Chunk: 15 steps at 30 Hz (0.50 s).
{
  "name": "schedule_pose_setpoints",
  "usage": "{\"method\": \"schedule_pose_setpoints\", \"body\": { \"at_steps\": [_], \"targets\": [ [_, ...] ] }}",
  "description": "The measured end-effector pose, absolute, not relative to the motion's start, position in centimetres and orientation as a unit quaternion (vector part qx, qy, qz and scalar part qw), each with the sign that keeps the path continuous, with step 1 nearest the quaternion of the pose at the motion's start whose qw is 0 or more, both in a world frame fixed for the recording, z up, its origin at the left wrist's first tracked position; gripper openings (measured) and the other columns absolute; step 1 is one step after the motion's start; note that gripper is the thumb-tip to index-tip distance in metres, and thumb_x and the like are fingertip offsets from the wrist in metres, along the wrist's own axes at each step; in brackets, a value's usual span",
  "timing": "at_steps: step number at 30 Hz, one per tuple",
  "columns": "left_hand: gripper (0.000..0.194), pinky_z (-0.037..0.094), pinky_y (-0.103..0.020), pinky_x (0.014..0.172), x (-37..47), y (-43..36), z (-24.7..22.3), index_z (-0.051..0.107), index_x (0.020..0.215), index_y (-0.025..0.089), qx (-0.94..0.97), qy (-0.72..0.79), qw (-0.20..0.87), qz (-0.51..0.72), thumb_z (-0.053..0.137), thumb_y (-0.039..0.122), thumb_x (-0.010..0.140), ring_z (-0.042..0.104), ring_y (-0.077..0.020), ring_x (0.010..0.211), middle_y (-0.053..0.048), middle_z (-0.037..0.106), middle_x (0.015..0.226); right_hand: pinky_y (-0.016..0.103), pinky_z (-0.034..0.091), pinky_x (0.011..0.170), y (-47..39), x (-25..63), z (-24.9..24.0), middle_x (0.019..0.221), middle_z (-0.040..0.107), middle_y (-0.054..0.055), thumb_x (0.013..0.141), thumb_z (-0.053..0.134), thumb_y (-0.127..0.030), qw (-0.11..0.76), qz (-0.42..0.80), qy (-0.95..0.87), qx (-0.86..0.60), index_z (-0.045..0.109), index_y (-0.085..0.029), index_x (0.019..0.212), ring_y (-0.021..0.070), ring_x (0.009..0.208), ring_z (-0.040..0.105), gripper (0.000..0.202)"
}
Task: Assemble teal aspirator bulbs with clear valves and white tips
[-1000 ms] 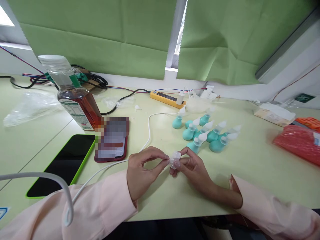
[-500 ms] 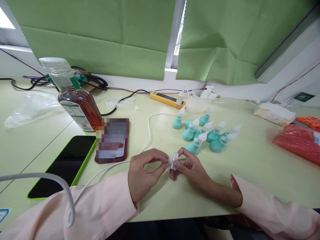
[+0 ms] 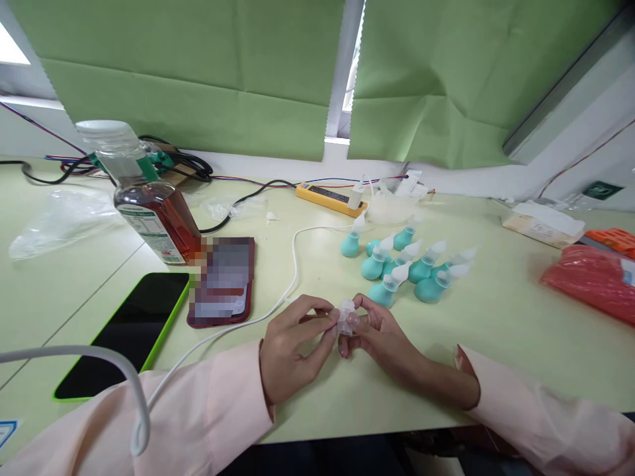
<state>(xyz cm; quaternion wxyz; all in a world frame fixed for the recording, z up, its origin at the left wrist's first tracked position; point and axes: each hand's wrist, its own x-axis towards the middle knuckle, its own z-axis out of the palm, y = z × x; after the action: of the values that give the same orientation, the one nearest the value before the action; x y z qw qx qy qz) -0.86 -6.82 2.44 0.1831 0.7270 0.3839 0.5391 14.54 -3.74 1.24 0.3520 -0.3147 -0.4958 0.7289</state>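
Above the front part of the table, both hands meet at a small translucent plastic piece (image 3: pixel 346 317). My right hand (image 3: pixel 380 337) grips it between thumb and fingers. The fingertips of my left hand (image 3: pixel 300 347) are pinched together against its left side; whether they hold a separate small part is hidden. Just beyond my right hand stand several turquoise squeeze bulbs (image 3: pixel 381 292) with pale translucent tips, grouped close together.
A red-cased phone (image 3: pixel 233 284) and a green-edged phone (image 3: pixel 124 337) lie at left, near a bottle of amber liquid (image 3: pixel 159 218). A white cable (image 3: pixel 296 258) runs to a yellow power strip (image 3: pixel 327 198). A red plastic package (image 3: pixel 590 281) lies at right.
My left hand's fingers have closed in on the plastic piece, with the fingertips now pressed together at its left side. My right hand stays almost in place. The view has shifted slightly.
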Motion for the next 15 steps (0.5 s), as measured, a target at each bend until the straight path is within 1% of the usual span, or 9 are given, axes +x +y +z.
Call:
{"method": "schedule_pose_setpoints", "body": {
  "at_steps": [2, 4, 7, 11, 13, 15],
  "targets": [
    [0.019, 0.049, -0.025, 0.062, -0.92, -6.85, 2.27, 0.063, 0.081, 0.012, 0.746, 0.365, 0.152, 0.536, 0.050, 0.004, 0.071, 0.056, -0.0153, 0.076, -0.010, 0.057, 0.083, 0.023, 0.042, 0.049, -3.78, 14.57, 1.26, 0.052, 0.058, -0.005, 0.073, 0.056, -0.036, 0.351, 0.729, -0.497, -0.315, 0.032, -0.020, 0.077, 0.0100, 0.047, 0.055, 0.029],
    [0.019, 0.049, -0.025, 0.061, -0.94, -6.84, 2.24, 0.062, 0.080, 0.012, 0.750, 0.360, 0.146, 0.535, 0.049, 0.003, 0.070, 0.056, -0.0151, 0.075, -0.010, 0.056, 0.082, 0.024, 0.042, 0.049, -3.81, 14.57, 1.27, 0.051, 0.058, -0.005, 0.073, 0.056, -0.036, 0.348, 0.727, -0.500, -0.315, 0.031, -0.020, 0.076, 0.0102, 0.047, 0.055, 0.029],
    [0.020, 0.049, -0.024, 0.060, -0.90, -6.82, 2.43, 0.062, 0.081, 0.013, 0.743, 0.370, 0.175, 0.529, 0.049, 0.004, 0.070, 0.056, -0.0144, 0.073, -0.008, 0.056, 0.080, 0.024, 0.041, 0.049, -3.78, 14.54, 1.27, 0.051, 0.058, -0.004, 0.074, 0.055, -0.037, 0.346, 0.725, -0.504, -0.318, 0.031, -0.020, 0.076, 0.0103, 0.046, 0.054, 0.029],
    [0.021, 0.049, -0.026, 0.064, -0.94, -6.79, 2.58, 0.061, 0.083, 0.014, 0.735, 0.384, 0.219, 0.514, 0.047, 0.005, 0.071, 0.057, -0.0145, 0.074, -0.007, 0.056, 0.081, 0.024, 0.041, 0.050, -3.68, 14.57, 1.31, 0.051, 0.059, -0.004, 0.075, 0.054, -0.036, 0.344, 0.717, -0.516, -0.320, 0.032, -0.020, 0.076, 0.0102, 0.046, 0.054, 0.027],
    [0.022, 0.049, -0.027, 0.065, -1.05, -6.76, 2.44, 0.060, 0.083, 0.015, 0.753, 0.373, 0.196, 0.505, 0.045, 0.005, 0.072, 0.056, -0.0151, 0.077, -0.008, 0.057, 0.084, 0.024, 0.041, 0.049, -3.68, 14.59, 1.37, 0.051, 0.059, -0.004, 0.074, 0.054, -0.036, 0.346, 0.709, -0.520, -0.327, 0.032, -0.020, 0.076, 0.0106, 0.046, 0.054, 0.028],
    [0.023, 0.049, -0.028, 0.065, -1.17, -6.75, 2.21, 0.059, 0.086, 0.015, 0.785, 0.355, 0.139, 0.487, 0.044, 0.004, 0.072, 0.054, -0.0164, 0.081, -0.010, 0.056, 0.087, 0.024, 0.041, 0.050, -3.71, 14.60, 1.45, 0.051, 0.059, -0.004, 0.074, 0.055, -0.036, 0.344, 0.704, -0.523, -0.337, 0.031, -0.020, 0.076, 0.0108, 0.046, 0.055, 0.028]
  ]
}}
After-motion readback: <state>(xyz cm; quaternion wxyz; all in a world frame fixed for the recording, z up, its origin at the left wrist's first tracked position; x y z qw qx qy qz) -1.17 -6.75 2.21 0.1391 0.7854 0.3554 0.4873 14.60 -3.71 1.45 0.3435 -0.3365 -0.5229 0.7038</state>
